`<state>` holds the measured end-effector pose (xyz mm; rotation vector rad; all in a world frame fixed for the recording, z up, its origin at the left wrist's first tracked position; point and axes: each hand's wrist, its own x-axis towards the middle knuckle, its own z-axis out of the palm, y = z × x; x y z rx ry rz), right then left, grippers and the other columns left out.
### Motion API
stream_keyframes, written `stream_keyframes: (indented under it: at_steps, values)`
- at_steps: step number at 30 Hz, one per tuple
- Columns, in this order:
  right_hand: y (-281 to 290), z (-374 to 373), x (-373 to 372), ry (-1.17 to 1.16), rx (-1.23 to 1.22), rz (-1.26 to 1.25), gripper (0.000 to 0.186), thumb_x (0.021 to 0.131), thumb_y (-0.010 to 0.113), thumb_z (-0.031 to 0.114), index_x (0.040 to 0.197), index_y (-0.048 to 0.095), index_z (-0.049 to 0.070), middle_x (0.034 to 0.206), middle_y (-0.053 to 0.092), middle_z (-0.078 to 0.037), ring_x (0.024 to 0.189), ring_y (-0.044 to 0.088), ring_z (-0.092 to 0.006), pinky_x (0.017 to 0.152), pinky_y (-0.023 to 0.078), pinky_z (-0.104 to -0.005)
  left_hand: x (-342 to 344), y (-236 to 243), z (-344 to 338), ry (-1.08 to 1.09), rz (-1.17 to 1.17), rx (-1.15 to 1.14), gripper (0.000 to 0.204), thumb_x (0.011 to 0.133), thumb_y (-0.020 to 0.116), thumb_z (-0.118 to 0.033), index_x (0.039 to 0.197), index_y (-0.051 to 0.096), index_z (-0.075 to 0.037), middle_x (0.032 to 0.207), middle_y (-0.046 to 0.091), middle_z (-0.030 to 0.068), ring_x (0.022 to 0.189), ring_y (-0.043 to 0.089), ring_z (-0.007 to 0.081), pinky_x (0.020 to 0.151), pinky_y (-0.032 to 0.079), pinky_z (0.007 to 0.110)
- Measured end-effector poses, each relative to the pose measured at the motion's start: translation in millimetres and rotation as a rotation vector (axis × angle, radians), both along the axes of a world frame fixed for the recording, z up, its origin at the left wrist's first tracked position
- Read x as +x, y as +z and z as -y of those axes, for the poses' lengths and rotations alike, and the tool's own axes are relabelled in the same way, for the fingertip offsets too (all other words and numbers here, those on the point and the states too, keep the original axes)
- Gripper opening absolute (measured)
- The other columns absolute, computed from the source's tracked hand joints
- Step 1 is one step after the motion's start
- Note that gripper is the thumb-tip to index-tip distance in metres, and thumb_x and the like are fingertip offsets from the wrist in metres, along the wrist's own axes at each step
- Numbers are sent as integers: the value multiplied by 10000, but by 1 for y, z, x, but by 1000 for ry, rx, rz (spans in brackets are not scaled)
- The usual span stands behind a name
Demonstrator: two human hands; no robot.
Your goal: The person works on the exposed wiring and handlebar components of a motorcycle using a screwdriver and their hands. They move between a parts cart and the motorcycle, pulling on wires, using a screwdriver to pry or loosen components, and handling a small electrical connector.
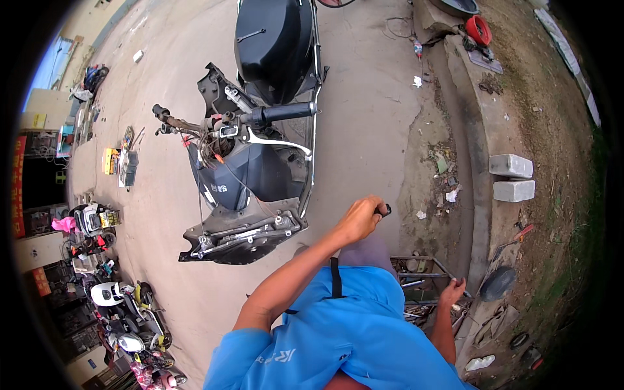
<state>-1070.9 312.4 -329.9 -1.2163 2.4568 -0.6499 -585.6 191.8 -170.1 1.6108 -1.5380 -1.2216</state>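
My left hand (359,221) is closed around a small black object (387,210), of which only one end shows past the fingers. Low on the right, my right hand (451,294) reaches to a metal rack (421,275) that holds several rods and tools. Its fingers are drawn together at a thin grey bar along the rack's edge; what they grip is too small to tell. Ahead on the left stands a partly stripped scooter (253,170), its wiring bare at the handlebar (279,113). A wrench (251,34) lies on its black seat (273,62).
A concrete curb (478,136) runs along the right, with two pale blocks (512,178) on it. Beyond are a red bowl (478,30) and a long tool with a red handle (524,233). Parked scooters (123,312) line the left; a yellow box (110,161) sits on the ground.
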Motion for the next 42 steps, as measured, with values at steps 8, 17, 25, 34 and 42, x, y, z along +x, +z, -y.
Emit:
stream_keyframes:
  at_steps: [8, 17, 25, 34, 42]
  values:
    - [19, 26, 3, 63, 163, 409, 470, 997, 580, 206, 1384, 481, -42, 1135, 587, -136, 1007, 563, -230, 921, 451, -355, 12, -184, 97, 916, -636, 632, 310, 840, 630, 117, 1137, 580, 48, 910, 684, 147, 790, 689, 203, 665, 614, 324]
    - [15, -74, -121, -262, 553, 528, 436, 987, 591, 293, 1310, 511, 11, 1072, 592, -135, 900, 600, -229, 738, 493, -374, 91, -344, 74, 1496, -246, 866, 106, 832, 671, 15, 933, 664, -16, 743, 624, 92, 602, 620, 178, 437, 398, 319]
    - [15, -18, -162, -256, 917, 694, 486, 924, 671, 316, 1326, 523, 86, 1039, 633, -113, 875, 620, -241, 688, 512, -386, 156, -475, 46, 1829, -207, 714, 96, 794, 666, 86, 789, 617, 3, 701, 628, 102, 530, 603, 190, 421, 452, 299]
    - [66, 200, -147, -99, 905, 795, 661, 883, 675, 315, 1468, 428, 130, 1321, 582, -155, 1182, 560, -352, 931, 484, -511, 203, -506, 37, 2056, 119, 927, 230, 876, 597, -9, 1093, 652, 43, 923, 691, 146, 814, 692, 200, 669, 561, 299]
    - [70, 392, 145, 1029, 610, 38, 547, 1010, 523, 379, 1411, 476, 10, 1344, 509, -215, 1184, 538, -350, 974, 446, -458, 30, -306, 162, 1563, -1075, 754, 468, 951, 626, -170, 1371, 484, -22, 1281, 590, 155, 1075, 644, 289, 910, 552, 400]
